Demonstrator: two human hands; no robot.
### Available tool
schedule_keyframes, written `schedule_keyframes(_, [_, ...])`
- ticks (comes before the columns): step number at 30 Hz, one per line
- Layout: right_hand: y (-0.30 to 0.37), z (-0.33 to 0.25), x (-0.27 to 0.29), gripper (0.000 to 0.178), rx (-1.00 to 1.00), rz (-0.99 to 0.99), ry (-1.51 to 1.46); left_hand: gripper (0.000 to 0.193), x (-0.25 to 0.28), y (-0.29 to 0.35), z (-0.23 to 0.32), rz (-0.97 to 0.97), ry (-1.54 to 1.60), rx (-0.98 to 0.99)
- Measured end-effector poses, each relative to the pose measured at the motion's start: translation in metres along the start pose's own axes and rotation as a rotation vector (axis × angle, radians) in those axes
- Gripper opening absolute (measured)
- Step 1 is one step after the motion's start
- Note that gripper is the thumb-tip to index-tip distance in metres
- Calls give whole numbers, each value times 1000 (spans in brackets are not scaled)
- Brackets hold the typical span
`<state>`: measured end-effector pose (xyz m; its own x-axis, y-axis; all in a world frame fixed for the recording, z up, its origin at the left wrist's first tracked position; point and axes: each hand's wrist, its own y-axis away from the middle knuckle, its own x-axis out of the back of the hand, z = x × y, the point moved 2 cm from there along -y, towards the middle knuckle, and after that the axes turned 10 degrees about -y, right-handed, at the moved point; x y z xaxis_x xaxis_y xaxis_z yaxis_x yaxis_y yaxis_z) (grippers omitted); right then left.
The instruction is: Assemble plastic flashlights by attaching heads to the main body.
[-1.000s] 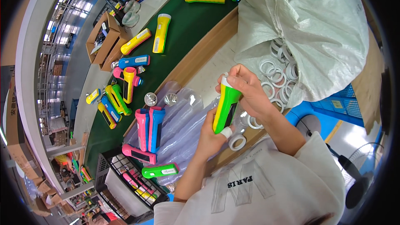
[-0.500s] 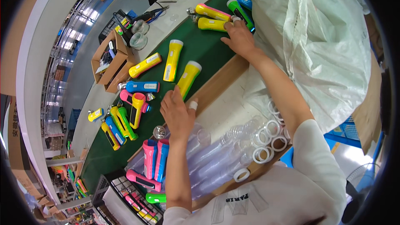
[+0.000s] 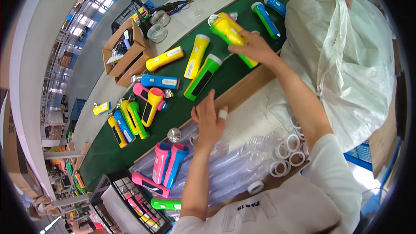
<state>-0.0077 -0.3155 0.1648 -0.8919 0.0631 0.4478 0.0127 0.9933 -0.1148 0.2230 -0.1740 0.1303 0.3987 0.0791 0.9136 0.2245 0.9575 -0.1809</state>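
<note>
My right hand grips a yellow flashlight with a green side, lifted at the far side of the green belt; motion blurs it, and I cannot tell whether a second one is in the grasp. My left hand, a white wrap on its thumb, is open above the near edge of a carton. Just beyond its fingertips lies a green flashlight, black panel up, apart from the hand. Beside that are two yellow flashlights. Blue flashlights rest farther right.
Clear plastic tubes with white rings fill the carton. Pink-and-blue flashlights lie on them. A white woven sack bulges at right. Several mixed flashlights, a small cardboard box and a wire basket are at left.
The green flashlight near my left hand has turned from its yellow side to its black panel, and that hand has let go. My right hand has picked up a yellow flashlight.
</note>
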Motion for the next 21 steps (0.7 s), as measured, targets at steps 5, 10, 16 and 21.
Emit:
schedule_keyframes(5, [137, -61, -43, 58, 167, -88, -116, 99, 31, -4, 29, 14, 1243, 87])
schedule_keyframes(10, [222, -109, -61, 62, 354, -172, -90, 96, 56, 58, 30, -157, 1615, 117])
schedule_keyframes(16, [279, -120, -79, 71, 551, -751, -366, 82, 120, 165, 13, 93, 1261, 198])
schedule_keyframes(21, [294, -77, -7, 41, 45, -555, -126, 66, 169, 250, -27, 286, 232, 212])
